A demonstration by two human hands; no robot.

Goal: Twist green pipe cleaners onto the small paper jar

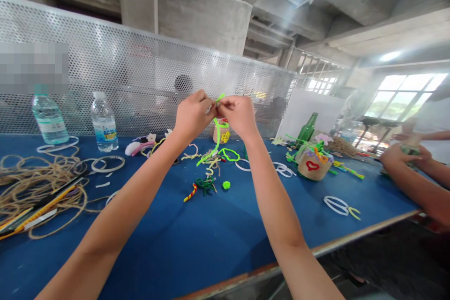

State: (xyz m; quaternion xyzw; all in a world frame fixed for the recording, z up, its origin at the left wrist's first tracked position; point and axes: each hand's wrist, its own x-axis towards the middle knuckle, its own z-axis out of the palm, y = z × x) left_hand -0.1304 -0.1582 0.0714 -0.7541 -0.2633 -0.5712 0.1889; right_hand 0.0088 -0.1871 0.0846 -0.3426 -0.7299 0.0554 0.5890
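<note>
While it hangs pinched in the air above the worktop [151,239], a lime-green pipe cleaner [216,137] has its long axis running roughly upright, from a short tip above the hands down to a tail that curves forward and off toward the left hand's side. Both hands are clenched on it, the left hand [194,115] and the right hand [238,115] meeting fingertip to fingertip, with the knuckles raised. Neither hand is clearly nearer, since the grip sits in the gap between them, though the upper tip stands just closer to the right. The fingers hide exactly where each one touches. Directly behind and below the stem stands a kraft-paper cup [222,132] with a yellow flower. Scraps of green, yellow and tan pipe cleaner [207,168] lie scattered beneath it on the blue surface. Farther left are a heap of jute twine [31,187] and two water bottles [103,122]. To the right stand a decorated jar [312,165] with a red heart and a green glass bottle [307,129], and another person's hands [401,155] work at the far right.
</note>
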